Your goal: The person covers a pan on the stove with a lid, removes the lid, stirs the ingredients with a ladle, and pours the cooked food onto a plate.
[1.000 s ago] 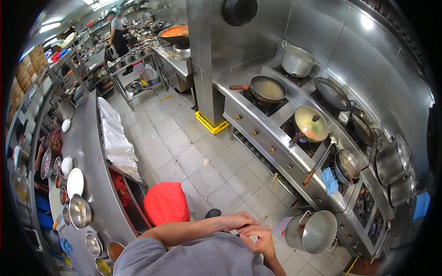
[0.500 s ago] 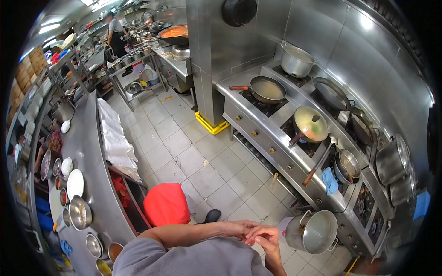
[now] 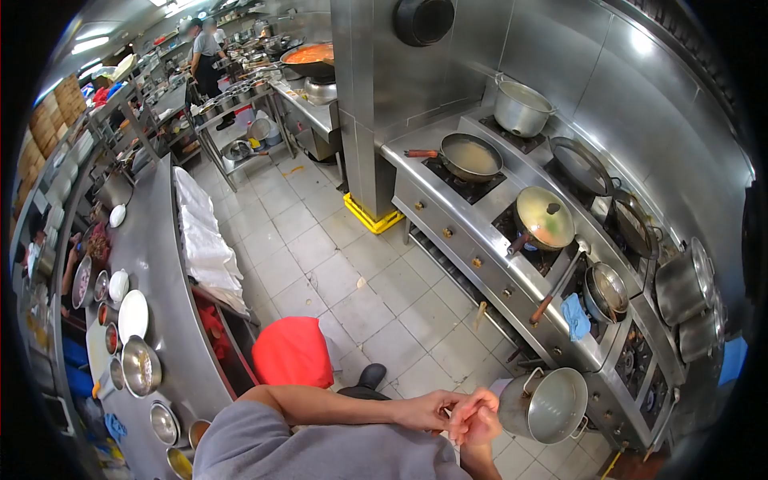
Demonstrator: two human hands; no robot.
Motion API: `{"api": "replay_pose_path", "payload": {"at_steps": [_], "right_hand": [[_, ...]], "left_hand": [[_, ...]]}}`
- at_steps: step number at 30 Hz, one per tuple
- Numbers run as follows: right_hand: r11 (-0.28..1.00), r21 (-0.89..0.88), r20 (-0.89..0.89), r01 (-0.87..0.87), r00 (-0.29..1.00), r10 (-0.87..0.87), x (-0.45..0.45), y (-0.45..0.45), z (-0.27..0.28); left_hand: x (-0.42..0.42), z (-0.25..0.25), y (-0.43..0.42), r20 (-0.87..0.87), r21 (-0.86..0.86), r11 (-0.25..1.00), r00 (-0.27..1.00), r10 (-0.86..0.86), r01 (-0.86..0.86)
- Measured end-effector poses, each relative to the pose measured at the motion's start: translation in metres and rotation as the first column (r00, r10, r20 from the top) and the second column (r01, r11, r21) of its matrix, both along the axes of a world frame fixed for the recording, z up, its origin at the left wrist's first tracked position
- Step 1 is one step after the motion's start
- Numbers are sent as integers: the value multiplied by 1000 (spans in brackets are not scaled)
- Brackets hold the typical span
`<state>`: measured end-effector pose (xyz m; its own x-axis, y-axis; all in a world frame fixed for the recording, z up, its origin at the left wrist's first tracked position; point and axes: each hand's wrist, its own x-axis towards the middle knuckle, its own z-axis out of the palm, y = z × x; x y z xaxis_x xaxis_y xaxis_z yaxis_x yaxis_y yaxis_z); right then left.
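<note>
My left hand (image 3: 434,410) and my right hand (image 3: 475,416) meet in front of my body, low in the view. The fingers of my left hand are bent towards the other palm, and their tips are partly hidden. My right hand is raised with its fingers curled and blurred. No object can be made out in either hand. Close by on the right stands a large metal pot (image 3: 557,406) with a pale inside. A red cover (image 3: 293,352) lies to the left of my hands, and a dark shoe (image 3: 372,375) shows just above my left forearm.
A stove (image 3: 496,240) runs along the right with a lidded pan (image 3: 545,218), a pan of liquid (image 3: 470,157) and a ladle. On the left, a steel counter (image 3: 172,320) bears bowls and plates. A yellow-edged pillar (image 3: 352,104) stands ahead. A person (image 3: 206,60) stands far back.
Both hands have moved slightly right and my right hand has risen, its fingers now more upright. The dark shoe shows more fully. The far person has turned and shifted.
</note>
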<state>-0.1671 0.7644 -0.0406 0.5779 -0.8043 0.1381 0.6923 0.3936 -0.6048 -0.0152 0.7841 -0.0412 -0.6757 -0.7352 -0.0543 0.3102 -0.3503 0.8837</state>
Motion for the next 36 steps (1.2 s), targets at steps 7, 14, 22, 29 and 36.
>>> {"api": "replay_pose_path", "payload": {"at_steps": [7,14,22,29,36], "right_hand": [[877,130,621,-462,728,291,8,-23,6],[960,23,7,-279,960,279,-7,-5,-19],[965,127,108,-228,971,215,1,2,-8],[916,20,350,-400,861,369,5,-14,-12],[975,-137,61,-175,981,184,8,14,10]], "left_hand": [[-6,-24,-9,-267,154,948,936,-230,277],[-2,-26,-11,-225,172,959,957,-183,224],[7,-4,-3,-141,152,978,983,-120,141],[4,-4,-4,-307,245,942,940,-150,230],[3,9,6,-86,49,994,992,-96,101]]}}
